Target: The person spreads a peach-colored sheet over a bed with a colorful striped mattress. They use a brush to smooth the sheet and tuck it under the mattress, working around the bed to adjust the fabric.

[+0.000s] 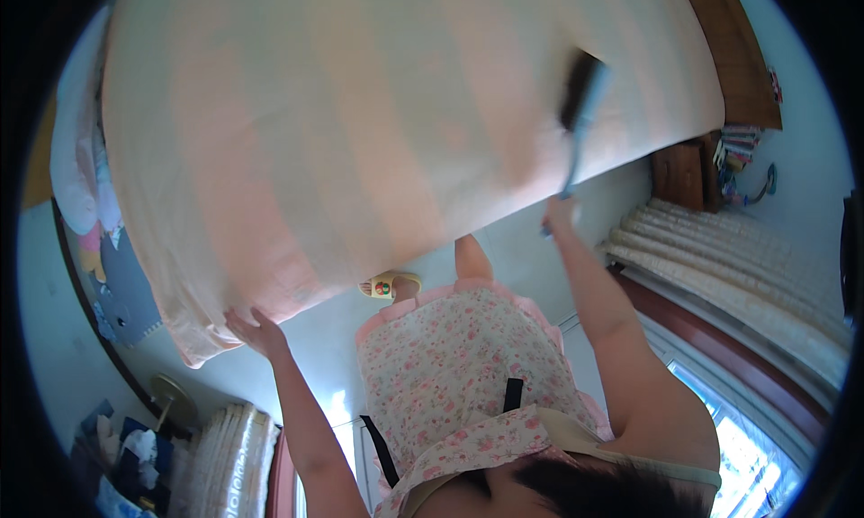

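Note:
A bed [324, 126] spreads before me under a sheet with wide pink, cream and grey-green stripes. My right hand [561, 214] grips the handle of a long bed brush [584, 89] with dark bristles and a bluish back. The brush head is blurred over the right part of the sheet; whether the bristles touch it, I cannot tell. My left hand [260, 334] rests on the sheet's near left corner, fingers spread and partly against the cloth. I see nothing held in it.
A wooden bed end [739, 59] rises at the far right, near a wooden cabinet [677, 175] and books [739, 143]. Curtains [729, 275] hang at right and lower left. Pillows [75, 133] lie on the left. A yellow slipper [391, 285] is on my foot beside the bed.

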Demonstrator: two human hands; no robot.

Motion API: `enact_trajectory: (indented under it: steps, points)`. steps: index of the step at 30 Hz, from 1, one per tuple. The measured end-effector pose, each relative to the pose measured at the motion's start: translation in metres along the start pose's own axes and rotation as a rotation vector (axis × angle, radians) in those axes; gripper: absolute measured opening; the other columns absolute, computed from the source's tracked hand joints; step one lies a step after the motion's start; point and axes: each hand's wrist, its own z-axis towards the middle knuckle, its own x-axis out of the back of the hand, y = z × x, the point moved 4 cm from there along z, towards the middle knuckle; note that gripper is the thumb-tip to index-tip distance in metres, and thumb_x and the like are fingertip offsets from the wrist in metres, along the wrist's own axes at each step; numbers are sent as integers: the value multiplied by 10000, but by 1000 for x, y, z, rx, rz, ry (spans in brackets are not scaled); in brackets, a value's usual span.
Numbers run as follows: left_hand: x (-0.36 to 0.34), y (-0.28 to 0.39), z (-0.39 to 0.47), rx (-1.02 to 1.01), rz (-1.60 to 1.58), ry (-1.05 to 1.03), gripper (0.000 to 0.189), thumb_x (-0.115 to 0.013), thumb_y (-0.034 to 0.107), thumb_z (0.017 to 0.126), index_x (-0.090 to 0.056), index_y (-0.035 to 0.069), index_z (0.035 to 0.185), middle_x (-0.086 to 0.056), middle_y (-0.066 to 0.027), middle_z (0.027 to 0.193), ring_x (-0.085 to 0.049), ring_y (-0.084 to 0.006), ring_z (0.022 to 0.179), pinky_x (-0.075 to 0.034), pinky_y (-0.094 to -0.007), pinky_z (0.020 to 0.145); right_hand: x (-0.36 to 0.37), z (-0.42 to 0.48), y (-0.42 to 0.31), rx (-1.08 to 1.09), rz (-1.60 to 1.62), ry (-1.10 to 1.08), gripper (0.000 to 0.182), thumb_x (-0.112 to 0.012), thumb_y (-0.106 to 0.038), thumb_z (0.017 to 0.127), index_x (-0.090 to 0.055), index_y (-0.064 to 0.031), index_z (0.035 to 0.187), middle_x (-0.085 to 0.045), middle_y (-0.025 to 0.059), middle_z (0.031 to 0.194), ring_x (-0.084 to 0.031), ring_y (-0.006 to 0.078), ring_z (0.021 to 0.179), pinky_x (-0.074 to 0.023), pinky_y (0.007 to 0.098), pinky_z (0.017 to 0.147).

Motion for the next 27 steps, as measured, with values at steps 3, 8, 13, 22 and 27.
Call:
enact_trajectory:
  steps: [3, 8, 13, 22, 27]
  points:
    - [-22, 0, 21, -151, 124, -88, 589, -383, 375, 897, -260, -5, 1330, -229, -216, 1388, -191, -395, 1283, -183, -461, 1053, -73, -118, 46, 166, -403, -165, 158, -519, -88, 737, -487, -34, 882, -554, 125, 732, -573, 230, 668, -433, 365, 518]
    - [-24, 3, 42, 130, 233, -408, 573, -270, 434, 905, -155, 150, 1389, -100, -96, 1454, -125, -405, 1305, -174, -549, 1021, -79, -281, 67, 148, -715, -907, 263, -512, -63, 734, -489, -20, 993, -592, 168, 792, -592, 335, 781, -470, 444, 621]
    - [-32, -69, 38, -89, 295, -449, 537, -241, 386, 919, -63, 232, 1402, 8, -60, 1469, -92, -428, 1304, -142, -570, 1020, -67, -306, 93, 419, -829, -1080, 251, -500, -94, 738, -504, -61, 987, -590, 195, 829, -584, 351, 799, -454, 455, 677]
    - [-35, -74, 36, -75, 473, -660, 689, -209, 455, 898, -1, 2, 1374, 51, -236, 1427, 55, -352, 1329, -114, -503, 1051, -31, -218, 74, 39, -225, -213, 303, -528, -113, 743, -455, -8, 1017, -602, 204, 777, -601, 376, 712, -491, 451, 598]
    - [-45, -91, 44, -159, 345, -738, 765, -242, 543, 868, -28, 15, 1379, 33, -261, 1417, -47, -401, 1311, -163, -436, 1058, -91, -308, 140, 142, -370, -246, 287, -531, -109, 761, -460, -4, 1018, -596, 215, 830, -614, 362, 767, -504, 432, 607]
